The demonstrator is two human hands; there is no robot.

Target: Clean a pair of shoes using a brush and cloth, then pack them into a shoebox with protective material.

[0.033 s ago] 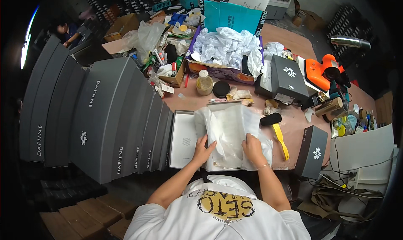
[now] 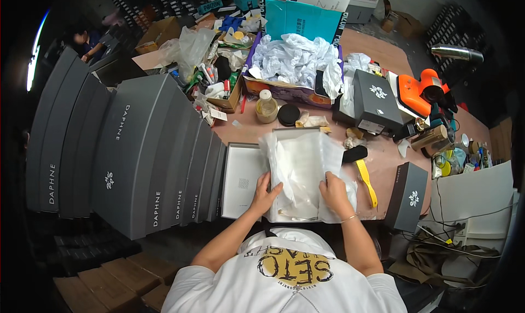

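Note:
An open shoe box [image 2: 298, 131] stands at the table's near edge, lined with thin white tissue paper [image 2: 299, 173]. Under the paper lie pale shapes that I cannot make out. My left hand [image 2: 265, 195] grips the paper along the box's left side, thumb inside and fingers outside. At the right side, my right hand [image 2: 334, 195] pinches the paper where it folds over the wall. The box's lid [image 2: 238, 187], white inside, lies just left of it, partly under the paper. A yellow-handled brush [image 2: 367, 184] with a black head is to the right.
Tall stacks of dark grey shoe boxes [image 2: 136, 149] crowd the left. Behind the open box are a jar [image 2: 267, 108], a round black lid [image 2: 289, 115] and a carton of crumpled white paper [image 2: 295, 61]. A closed grey box [image 2: 407, 198] stands at right, and an orange device [image 2: 415, 94] farther back.
My right hand has shifted slightly right and up with the paper. The paper's left flap has drawn in toward the box, and the box has moved a little to the right.

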